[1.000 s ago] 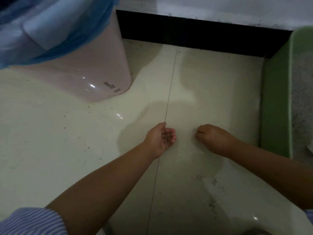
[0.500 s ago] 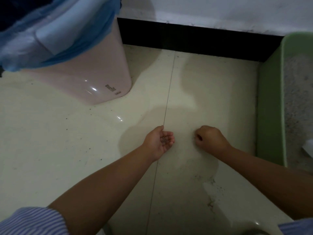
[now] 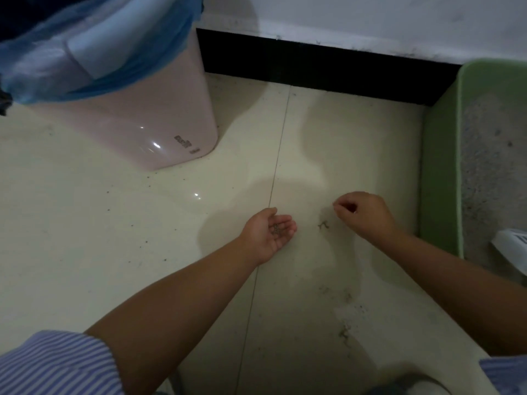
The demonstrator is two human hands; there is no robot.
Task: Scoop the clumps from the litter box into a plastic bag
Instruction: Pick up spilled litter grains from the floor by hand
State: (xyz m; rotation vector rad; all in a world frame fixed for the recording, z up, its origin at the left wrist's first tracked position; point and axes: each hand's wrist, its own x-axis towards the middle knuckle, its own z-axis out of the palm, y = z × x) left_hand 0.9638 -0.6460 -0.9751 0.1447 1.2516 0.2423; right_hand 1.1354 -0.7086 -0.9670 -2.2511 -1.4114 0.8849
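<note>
Step in hand: collecting spilled litter grains (image 3: 323, 224) from the floor (image 3: 85, 223). Left hand (image 3: 271, 232) cups grains; right hand (image 3: 362, 213) pinches, contents indiscernible. Next: tip into plastic bag (image 3: 94, 49), far left. Litter box (image 3: 440, 178) stands right.

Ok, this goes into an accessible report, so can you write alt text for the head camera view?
A person's left hand is cupped palm-up holding litter grains, while the right hand pinches above a small litter pile on the tiled floor. A pink bin lined with a blue plastic bag stands left; a green litter box sits right.
</note>
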